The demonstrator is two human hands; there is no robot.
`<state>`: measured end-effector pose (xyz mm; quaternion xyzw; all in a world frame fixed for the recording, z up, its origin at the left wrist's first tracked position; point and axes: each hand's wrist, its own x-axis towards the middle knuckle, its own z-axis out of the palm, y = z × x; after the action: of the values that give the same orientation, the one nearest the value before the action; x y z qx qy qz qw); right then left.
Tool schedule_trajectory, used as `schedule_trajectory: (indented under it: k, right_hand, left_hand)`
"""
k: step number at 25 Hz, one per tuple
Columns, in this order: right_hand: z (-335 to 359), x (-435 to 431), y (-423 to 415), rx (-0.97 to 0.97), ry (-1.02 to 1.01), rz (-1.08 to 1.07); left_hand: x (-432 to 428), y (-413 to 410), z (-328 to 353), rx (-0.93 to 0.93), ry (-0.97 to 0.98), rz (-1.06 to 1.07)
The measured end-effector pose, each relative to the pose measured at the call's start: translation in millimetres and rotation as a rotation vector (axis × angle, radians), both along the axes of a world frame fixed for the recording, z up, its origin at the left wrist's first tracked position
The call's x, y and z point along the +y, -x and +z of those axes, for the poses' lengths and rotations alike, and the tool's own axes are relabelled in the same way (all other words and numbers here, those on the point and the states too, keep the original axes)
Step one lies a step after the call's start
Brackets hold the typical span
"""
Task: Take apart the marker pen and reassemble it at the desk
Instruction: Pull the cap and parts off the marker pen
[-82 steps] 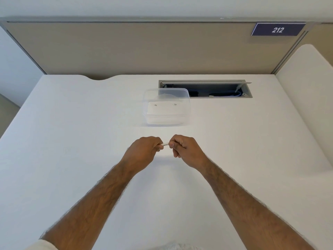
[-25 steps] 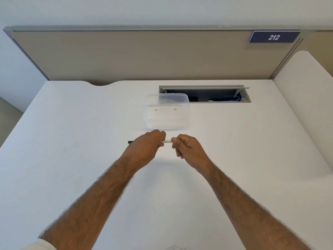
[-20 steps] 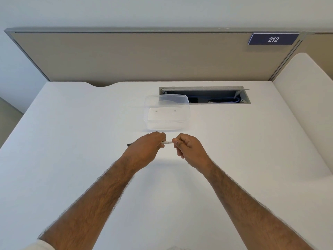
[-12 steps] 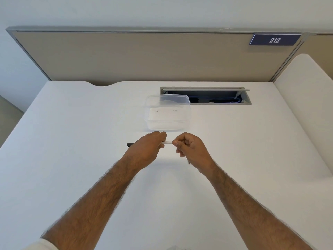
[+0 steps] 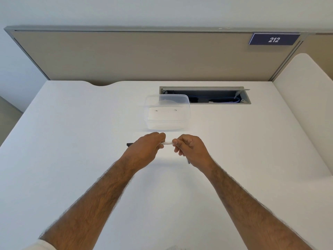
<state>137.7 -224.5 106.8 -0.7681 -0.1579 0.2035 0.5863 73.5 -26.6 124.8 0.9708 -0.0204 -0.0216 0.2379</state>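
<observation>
Marker pen (image 5: pixel 166 142) now shows more white between my hands than before; both hands' fingers (image 5: pixel 175 141) pinch it, pulling apart.

My left hand (image 5: pixel 144 150) and right hand (image 5: pixel 191 150) meet over the bench (image 5: pixel 72 141), the pen (image 5: pixel 167 142) spanning between them. Just behind them sits the tub (image 5: pixel 167 121); behind it, to the right, the cable slot (image 5: pixel 216 96).

Both forearms reach toward 12 o'clock, converging. Left hand (image 5: pixel 144 150) curled, knuckles up; right hand (image 5: pixel 191 150) at its 3 o'clock, fingertips (image 5: pixel 175 142) pinched, nearly touching.
</observation>
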Motion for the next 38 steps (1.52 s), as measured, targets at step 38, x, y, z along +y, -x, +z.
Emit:
schedule_trajectory:
  k: [38]
  right_hand:
    - [34,-9,-31,-0.371,0.351,0.181]
  left_hand:
    - [4,6,-5,0.053,0.073,0.105]
